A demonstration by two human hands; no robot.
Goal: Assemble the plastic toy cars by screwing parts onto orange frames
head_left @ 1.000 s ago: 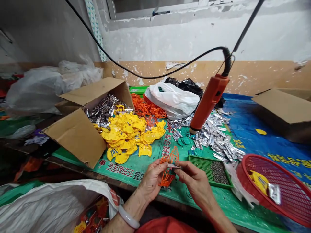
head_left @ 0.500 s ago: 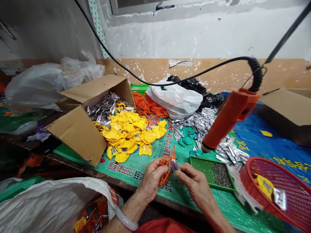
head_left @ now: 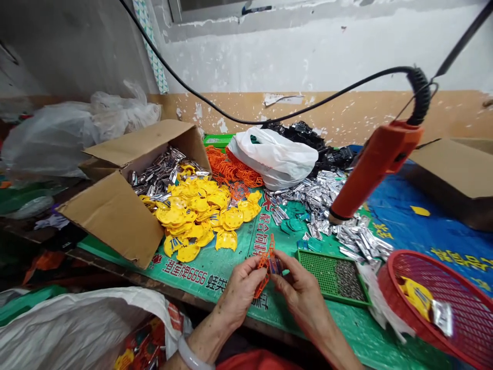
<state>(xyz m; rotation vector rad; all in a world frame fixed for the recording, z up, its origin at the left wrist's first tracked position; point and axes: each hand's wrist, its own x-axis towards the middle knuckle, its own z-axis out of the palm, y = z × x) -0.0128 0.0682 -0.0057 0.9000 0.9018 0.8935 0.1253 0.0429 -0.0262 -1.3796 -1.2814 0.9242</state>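
My left hand [head_left: 239, 290] pinches an orange plastic lattice part [head_left: 262, 291], which stands tilted above the front of the green tabletop. Against its right side, my right hand [head_left: 298, 288] grips a small shiny silver-blue piece [head_left: 274, 265]. A teal tip [head_left: 285, 272] sticks out between the right fingers; whether it belongs to the shiny piece I cannot tell. Both hands are close together, and the fingers partly cover the parts. Just right of them lies a green tray [head_left: 321, 270] with small dark screws [head_left: 349, 279] at one end.
An orange electric screwdriver [head_left: 375, 172] hangs on a cable to the right. Yellow plastic parts [head_left: 200, 205] spill from a cardboard box [head_left: 111, 218]. Silver pieces [head_left: 323, 192] and teal parts [head_left: 295, 218] lie further back. A red basket [head_left: 389, 288] stands right, a white sack [head_left: 77, 324] lower left.
My right fingers have shifted around the shiny piece, and a teal tip now shows between them. The hanging screwdriver appears further right and slightly higher.
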